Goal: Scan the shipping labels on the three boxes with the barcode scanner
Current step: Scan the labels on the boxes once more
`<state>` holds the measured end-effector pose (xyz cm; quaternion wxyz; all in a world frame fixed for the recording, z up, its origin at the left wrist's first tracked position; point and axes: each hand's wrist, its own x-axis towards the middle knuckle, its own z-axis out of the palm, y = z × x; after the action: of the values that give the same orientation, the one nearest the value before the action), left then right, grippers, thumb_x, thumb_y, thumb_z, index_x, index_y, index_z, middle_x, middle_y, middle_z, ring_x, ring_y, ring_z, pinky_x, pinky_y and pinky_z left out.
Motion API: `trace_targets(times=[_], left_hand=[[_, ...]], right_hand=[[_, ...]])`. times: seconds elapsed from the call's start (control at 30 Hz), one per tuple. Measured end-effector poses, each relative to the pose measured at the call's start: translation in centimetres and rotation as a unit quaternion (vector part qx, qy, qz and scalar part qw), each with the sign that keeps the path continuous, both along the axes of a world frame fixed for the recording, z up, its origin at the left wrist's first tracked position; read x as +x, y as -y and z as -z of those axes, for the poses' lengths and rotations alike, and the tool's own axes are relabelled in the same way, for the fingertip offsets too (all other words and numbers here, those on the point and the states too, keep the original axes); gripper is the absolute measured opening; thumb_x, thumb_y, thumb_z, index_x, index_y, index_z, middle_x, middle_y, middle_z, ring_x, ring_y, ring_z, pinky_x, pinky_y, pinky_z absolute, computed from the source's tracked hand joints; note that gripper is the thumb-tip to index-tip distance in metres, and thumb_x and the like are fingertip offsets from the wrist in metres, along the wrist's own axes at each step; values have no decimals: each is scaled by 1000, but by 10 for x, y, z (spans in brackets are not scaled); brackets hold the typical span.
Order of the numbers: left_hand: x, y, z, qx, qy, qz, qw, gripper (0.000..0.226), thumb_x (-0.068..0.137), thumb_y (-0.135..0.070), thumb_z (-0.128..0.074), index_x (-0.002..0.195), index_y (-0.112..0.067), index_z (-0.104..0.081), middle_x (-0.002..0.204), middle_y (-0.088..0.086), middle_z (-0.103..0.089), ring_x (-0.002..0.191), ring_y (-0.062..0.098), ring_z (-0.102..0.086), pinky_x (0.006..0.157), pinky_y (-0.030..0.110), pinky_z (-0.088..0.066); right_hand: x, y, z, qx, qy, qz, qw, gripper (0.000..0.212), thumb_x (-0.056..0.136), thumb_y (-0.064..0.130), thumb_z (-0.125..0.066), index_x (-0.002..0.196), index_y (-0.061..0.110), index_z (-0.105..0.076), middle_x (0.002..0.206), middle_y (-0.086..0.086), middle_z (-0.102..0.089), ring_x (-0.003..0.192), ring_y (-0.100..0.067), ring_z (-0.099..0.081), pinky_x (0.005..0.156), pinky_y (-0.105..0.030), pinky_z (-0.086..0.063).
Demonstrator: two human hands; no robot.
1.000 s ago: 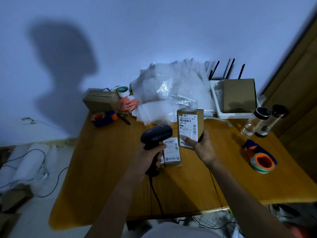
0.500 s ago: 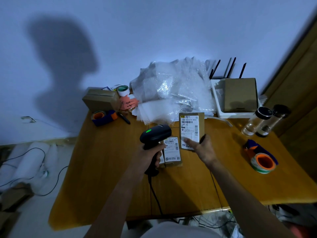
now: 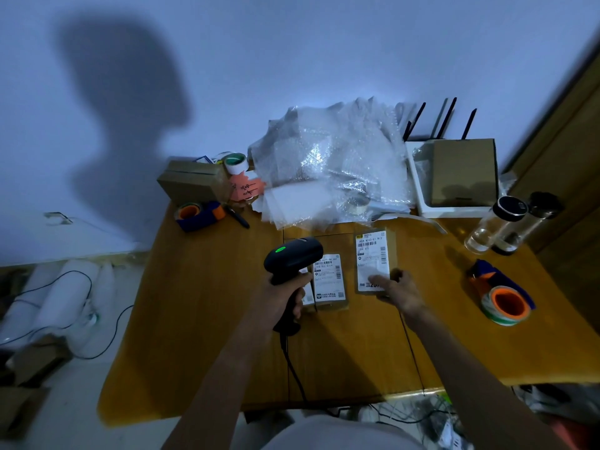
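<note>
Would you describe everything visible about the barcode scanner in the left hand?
The barcode scanner is black, pistol-shaped and plastic-looking, with a rounded head and a lit green light on top. The left hand grips its handle, holding it above the wooden table near the labelled boxes. A dark cable trails from its base toward the person.

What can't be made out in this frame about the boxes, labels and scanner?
- Third box, head view: mostly hidden behind the barcode scanner and left hand.
- Label text on the middle box and right box: too small and blurred.
- Right box's near label corner: covered by right hand fingers.
</note>
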<state>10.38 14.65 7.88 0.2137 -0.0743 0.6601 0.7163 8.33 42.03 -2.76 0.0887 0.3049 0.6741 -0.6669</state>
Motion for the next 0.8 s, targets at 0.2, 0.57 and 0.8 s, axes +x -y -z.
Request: trace_targets(times=[0.2, 0.57, 0.8], left_hand=[[2, 1, 9, -10, 1, -7, 1000, 15, 88, -22, -77, 81, -14, -66, 60, 4, -56, 47, 19, -49, 58, 36, -45], [0, 9, 17, 9, 28, -41, 999, 18, 88, -21, -77, 81, -12, -63, 59, 5, -54, 47, 19, -48, 55, 34, -46], [3, 13, 19, 3, 40, -56, 998, 22, 88, -25, -76, 85, -9, -61, 60, 5, -52, 48, 18, -47, 56, 32, -47]], right_hand=[[2, -6, 21, 19, 30, 1, 999, 36, 86, 22, -78, 116, 5, -67, 102, -10, -74, 85, -21, -72, 64, -28, -56], [8, -15, 63, 11, 103, 13, 995, 66, 85, 26, -79, 136, -1, -48, 119, -18, -69, 94, -27, -71, 60, -30, -55], [-2, -10, 70, 115, 99, -13, 988, 75, 83, 47, -76, 140, 8, -46, 128, -16, -66, 112, -36, -66, 93, -56, -56]])
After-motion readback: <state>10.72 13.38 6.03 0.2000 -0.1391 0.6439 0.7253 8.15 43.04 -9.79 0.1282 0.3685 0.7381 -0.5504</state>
